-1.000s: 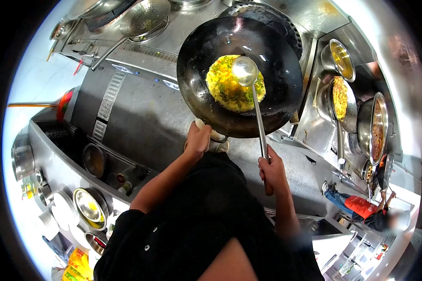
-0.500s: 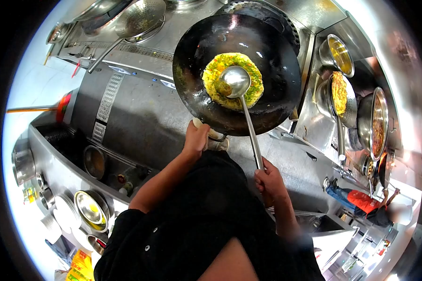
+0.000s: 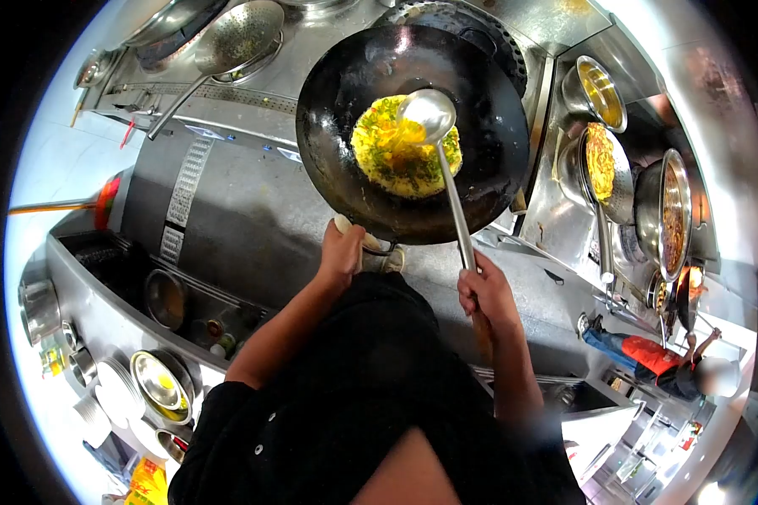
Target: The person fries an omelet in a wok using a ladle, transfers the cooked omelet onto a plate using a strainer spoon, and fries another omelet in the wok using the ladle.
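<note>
A large black wok (image 3: 488,177) stands in front of me, with a round yellow omelette flecked with green (image 3: 396,168) in it. My left hand (image 3: 343,252) is closed round the wok's near handle with a pale folded cloth (image 3: 369,241) between. My right hand (image 3: 488,293) grips the wooden end of a long steel ladle (image 3: 452,185). The ladle's bowl is tilted over the upper right part of the omelette, and loose yellow egg shows at its left edge. Whether the bowl touches the omelette I cannot tell.
To the right stand a steel bowl of yellow liquid (image 3: 600,93), a strainer with cooked yellow food (image 3: 600,160) and a bowl of reddish-brown food (image 3: 674,215). A perforated strainer (image 3: 240,38) rests at upper left. Another person (image 3: 648,353) works at far right.
The ladle's bowl has moved slightly up and right over the omelette and tipped, and loose egg now shows beside it. The wok sits slightly further left in view; both hands keep their grips.
</note>
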Action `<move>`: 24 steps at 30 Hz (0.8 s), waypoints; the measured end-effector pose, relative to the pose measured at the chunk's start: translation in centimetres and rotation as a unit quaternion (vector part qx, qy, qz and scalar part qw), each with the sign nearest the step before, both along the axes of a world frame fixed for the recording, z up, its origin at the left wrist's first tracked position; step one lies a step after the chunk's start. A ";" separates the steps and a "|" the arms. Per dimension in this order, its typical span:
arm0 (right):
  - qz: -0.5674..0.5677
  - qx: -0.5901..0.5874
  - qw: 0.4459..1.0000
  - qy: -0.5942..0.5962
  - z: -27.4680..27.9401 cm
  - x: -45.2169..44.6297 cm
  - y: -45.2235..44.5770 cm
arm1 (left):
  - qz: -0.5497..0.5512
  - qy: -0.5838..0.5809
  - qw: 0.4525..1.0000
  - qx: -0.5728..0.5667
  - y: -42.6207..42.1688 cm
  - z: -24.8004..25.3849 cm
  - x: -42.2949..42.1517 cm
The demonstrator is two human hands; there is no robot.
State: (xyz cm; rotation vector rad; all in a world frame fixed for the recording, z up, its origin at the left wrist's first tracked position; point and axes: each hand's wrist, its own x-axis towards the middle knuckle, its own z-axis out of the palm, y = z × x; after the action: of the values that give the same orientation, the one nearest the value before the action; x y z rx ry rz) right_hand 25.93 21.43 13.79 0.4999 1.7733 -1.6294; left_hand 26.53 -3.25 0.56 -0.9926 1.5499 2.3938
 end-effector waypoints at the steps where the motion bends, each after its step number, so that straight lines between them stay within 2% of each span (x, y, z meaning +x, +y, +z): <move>1: 0.007 0.013 1.000 0.012 -0.1 -0.9 -0.2 | -0.002 -0.014 1.000 -0.007 0.0 -0.1 -0.1; 6: 0.014 0.104 0.990 0.098 -2.8 -3.2 0.3 | 0.003 -0.013 1.000 -0.011 0.2 2.0 -0.3; 11: 0.022 0.177 0.977 0.119 -2.9 -2.1 2.0 | -0.004 0.002 0.999 -0.034 0.2 2.2 -0.3; 17: 0.044 0.262 0.961 0.075 -0.7 2.1 3.9 | -0.030 -0.027 0.995 -0.088 0.0 1.6 -0.3; 20: 0.069 0.296 0.949 0.085 0.1 4.4 5.3 | -0.111 -0.072 0.991 0.002 -1.3 0.9 0.1; 24: 0.068 0.333 0.930 0.141 -1.3 6.3 6.5 | -0.070 -0.053 0.996 0.010 -0.8 0.9 0.2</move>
State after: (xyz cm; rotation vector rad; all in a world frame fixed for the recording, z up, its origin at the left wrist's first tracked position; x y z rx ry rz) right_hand 32.27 27.96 12.48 0.4362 2.5234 -1.0065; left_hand 26.72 -4.03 1.42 -0.9575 1.5022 2.2218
